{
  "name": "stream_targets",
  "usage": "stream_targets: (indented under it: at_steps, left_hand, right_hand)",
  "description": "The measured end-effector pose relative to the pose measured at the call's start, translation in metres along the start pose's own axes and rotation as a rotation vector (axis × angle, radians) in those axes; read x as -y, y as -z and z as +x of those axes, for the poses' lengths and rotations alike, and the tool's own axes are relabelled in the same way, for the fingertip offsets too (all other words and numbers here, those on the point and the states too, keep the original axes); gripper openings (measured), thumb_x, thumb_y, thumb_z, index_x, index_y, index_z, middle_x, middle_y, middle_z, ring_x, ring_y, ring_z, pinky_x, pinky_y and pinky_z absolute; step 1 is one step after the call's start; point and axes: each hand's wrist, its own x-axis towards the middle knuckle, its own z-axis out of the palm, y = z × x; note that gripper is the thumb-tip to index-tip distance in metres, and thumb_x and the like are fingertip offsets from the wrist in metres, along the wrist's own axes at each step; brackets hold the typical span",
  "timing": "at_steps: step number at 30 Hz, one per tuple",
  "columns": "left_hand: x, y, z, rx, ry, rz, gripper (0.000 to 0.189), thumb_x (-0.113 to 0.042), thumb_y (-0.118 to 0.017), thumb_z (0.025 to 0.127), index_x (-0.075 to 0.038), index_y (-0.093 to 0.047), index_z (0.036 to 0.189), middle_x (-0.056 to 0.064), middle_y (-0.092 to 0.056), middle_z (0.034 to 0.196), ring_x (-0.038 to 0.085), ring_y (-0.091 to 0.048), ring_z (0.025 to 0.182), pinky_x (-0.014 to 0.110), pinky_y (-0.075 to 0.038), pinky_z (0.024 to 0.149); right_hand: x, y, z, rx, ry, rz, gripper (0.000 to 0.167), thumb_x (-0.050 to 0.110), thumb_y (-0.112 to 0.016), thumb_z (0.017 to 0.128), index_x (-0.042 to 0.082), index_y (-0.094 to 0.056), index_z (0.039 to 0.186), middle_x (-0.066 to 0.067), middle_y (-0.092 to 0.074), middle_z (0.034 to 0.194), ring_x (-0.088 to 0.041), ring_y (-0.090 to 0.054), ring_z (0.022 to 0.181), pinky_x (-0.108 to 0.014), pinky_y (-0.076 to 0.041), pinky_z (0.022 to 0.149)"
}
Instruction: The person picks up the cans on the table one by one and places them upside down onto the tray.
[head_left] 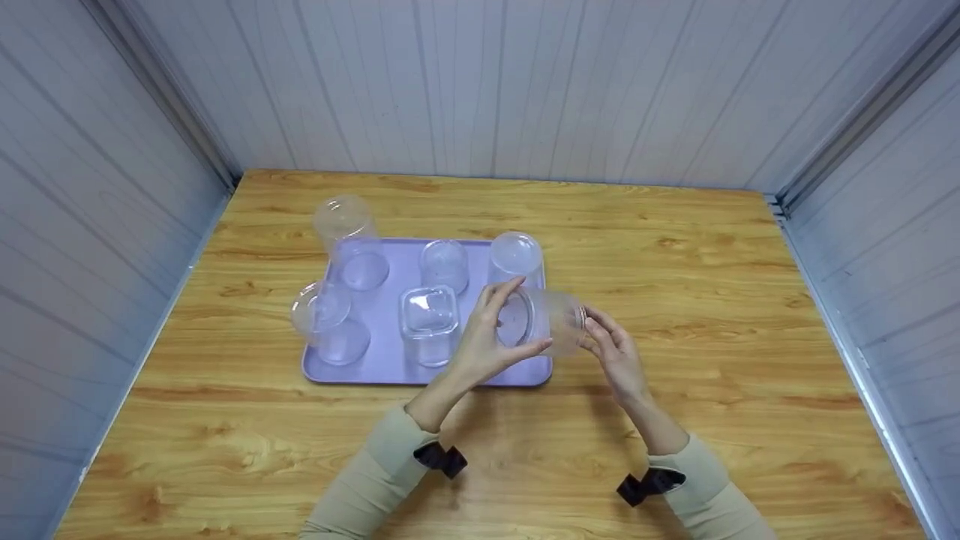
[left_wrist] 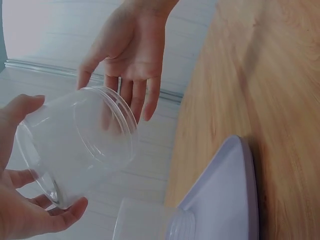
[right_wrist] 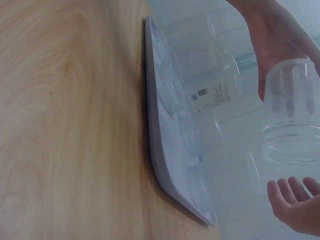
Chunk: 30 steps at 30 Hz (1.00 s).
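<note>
My left hand grips a clear round plastic jar around its base end, thumb and fingers spread across the wall. The jar lies sideways above the tray's right edge, its ridged rim toward the right. Close to that mouth is my right hand, fingers loosely extended. In the right wrist view, a small gap separates the right hand's fingertips from the jar. The left wrist view shows the right hand partly behind the transparent rim. No lid shows on this jar.
A purple tray holds several clear containers: a square-topped one, a back-right one, a back-middle one, and tall ones at left. A printed label shows on one. Panel walls surround the wooden table.
</note>
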Motion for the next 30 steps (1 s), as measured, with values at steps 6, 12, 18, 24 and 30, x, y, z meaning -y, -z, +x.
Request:
stream_targets:
  at_steps: [6, 12, 18, 24, 30]
  left_hand:
    - [0.000, -0.001, 0.002, 0.040, 0.020, 0.099, 0.084, -0.035, -0.077, 0.066, -0.008, -0.036, 0.134, 0.009, -0.039, 0.120, 0.024, -0.042, 0.110, 0.037, -0.037, 0.091]
    - [0.005, -0.004, 0.006, 0.089, 0.049, 0.207, 0.085, -0.032, -0.077, 0.065, -0.008, -0.035, 0.135, 0.012, -0.036, 0.122, 0.026, -0.036, 0.112, 0.040, -0.036, 0.091]
    - [0.009, -0.008, 0.010, 0.137, 0.074, 0.298, 0.088, -0.028, -0.078, 0.062, -0.007, -0.035, 0.135, 0.015, -0.036, 0.122, 0.029, -0.036, 0.110, 0.043, -0.034, 0.089]
    - [0.012, -0.013, 0.015, 0.194, 0.124, 0.368, 0.089, -0.024, -0.080, 0.059, -0.009, -0.036, 0.135, 0.016, -0.035, 0.123, 0.030, -0.036, 0.108, 0.042, -0.035, 0.081]
    - [0.017, -0.015, 0.021, 0.278, 0.157, 0.470, 0.089, -0.025, -0.080, 0.059, -0.011, -0.036, 0.135, 0.017, -0.035, 0.124, 0.032, -0.036, 0.108, 0.040, -0.035, 0.075]
  right_hand:
    - [0.051, -0.033, -0.009, -0.030, -0.005, -0.156, 0.047, 0.026, -0.051, 0.090, -0.005, -0.045, 0.125, -0.020, -0.045, 0.126, -0.028, -0.045, 0.112, -0.037, -0.042, 0.087]
    - [0.083, -0.052, -0.010, -0.125, -0.129, -0.353, 0.039, 0.012, -0.050, 0.091, -0.008, -0.045, 0.124, -0.021, -0.049, 0.120, -0.023, -0.049, 0.107, -0.039, -0.041, 0.088]
    - [0.080, -0.047, -0.010, -0.113, -0.130, -0.435, 0.037, 0.004, -0.051, 0.089, -0.009, -0.044, 0.123, -0.021, -0.048, 0.121, -0.031, -0.045, 0.111, -0.027, -0.042, 0.086]
    - [0.084, -0.046, -0.010, -0.085, -0.149, -0.519, 0.040, 0.005, -0.053, 0.088, -0.009, -0.044, 0.124, -0.025, -0.045, 0.123, -0.037, -0.041, 0.111, -0.030, -0.041, 0.086]
    - [0.086, -0.040, -0.008, -0.040, -0.170, -0.605, 0.043, 0.006, -0.055, 0.087, -0.010, -0.042, 0.125, -0.027, -0.042, 0.125, -0.038, -0.039, 0.114, -0.048, -0.037, 0.090]
